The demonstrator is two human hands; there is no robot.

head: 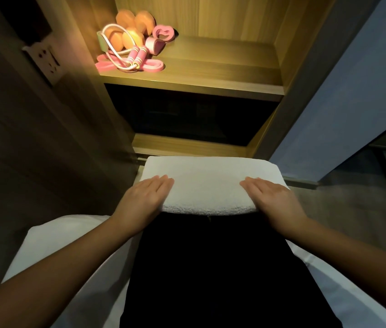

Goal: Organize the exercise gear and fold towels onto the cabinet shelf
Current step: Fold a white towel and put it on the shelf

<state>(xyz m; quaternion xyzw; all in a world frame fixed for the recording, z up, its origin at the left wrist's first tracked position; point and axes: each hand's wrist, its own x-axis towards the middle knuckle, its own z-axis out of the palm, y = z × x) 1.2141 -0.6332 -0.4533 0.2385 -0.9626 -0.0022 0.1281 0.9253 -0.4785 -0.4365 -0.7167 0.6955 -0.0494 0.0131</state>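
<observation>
A folded white towel lies across my lap on dark trousers, just in front of the cabinet. My left hand lies flat on the towel's left end with fingers straight. My right hand lies flat on its right end the same way. On the lit wooden shelf above, at its left back corner, sit orange dumbbells, a pink jump rope, pink resistance bands and a rolled pink band, all bunched together.
The right part of the shelf is bare wood. Below it is a dark compartment. A wall socket sits on the dark wall at left. A blue panel stands at right. White bedding lies under and beside my legs.
</observation>
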